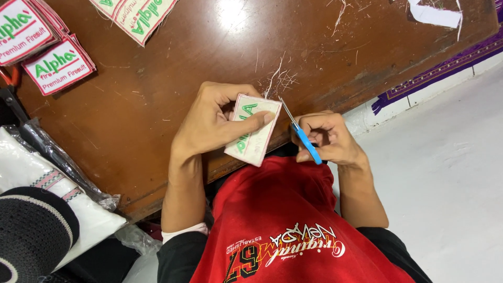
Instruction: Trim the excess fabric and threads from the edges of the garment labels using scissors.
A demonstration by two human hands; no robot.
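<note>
Brown and worn, the wooden table (157,89) fills the upper part of the view, its surface scratched and littered with pale thread clippings; everything below is placed against it. Over its near edge the left hand (209,123) pinches one embroidered patch (253,129), thumb across the front and fingers behind. That patch is a cream fabric rectangle with a pink stitched border and green lettering, tilted so one corner hangs past the table edge. Just right of it, the right hand (327,139) is closed around one pair of small scissors (301,133) with blue handles and thin metal blades, the tips touching the patch's right border.

At the table's far left corner lies a stack of like patches (36,47), white with red borders and green and red lettering; the number in the pile cannot be told. Two more patches (137,15) overlap at the far edge. One white scrap (435,15) rests at the far right corner. Off the table's left end sit clear plastic-wrapped white cloth (47,183) and a dark knitted cap (31,230).
</note>
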